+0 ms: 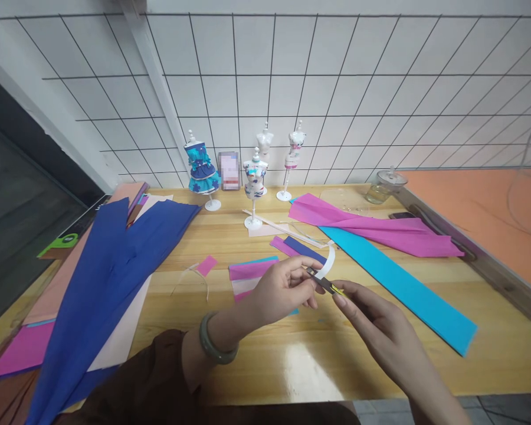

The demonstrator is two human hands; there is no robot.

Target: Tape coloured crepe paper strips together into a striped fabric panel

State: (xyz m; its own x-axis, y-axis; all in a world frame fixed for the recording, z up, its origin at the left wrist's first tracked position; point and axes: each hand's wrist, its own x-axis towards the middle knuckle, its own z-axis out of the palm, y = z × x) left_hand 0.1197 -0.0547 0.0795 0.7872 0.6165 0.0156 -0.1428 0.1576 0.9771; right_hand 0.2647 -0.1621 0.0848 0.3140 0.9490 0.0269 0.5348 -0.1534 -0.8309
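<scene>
The left hand (278, 290) and right hand (383, 324) pinched a dark tool (323, 283), the white strip (328, 261) above their grip seemingly best kept untwisted.

Fairly bright, diffuse light covers the scene. Nearer the wearer than the fingers (301, 264), white glare (306, 369) washes out the wooden tabletop (504, 372), a soft shadow (354, 361) beside it. Beyond the fingers, a screen (229, 171) is pixelated; rightward, wide-angle distortion splays the wall's (252, 44) lines.
</scene>
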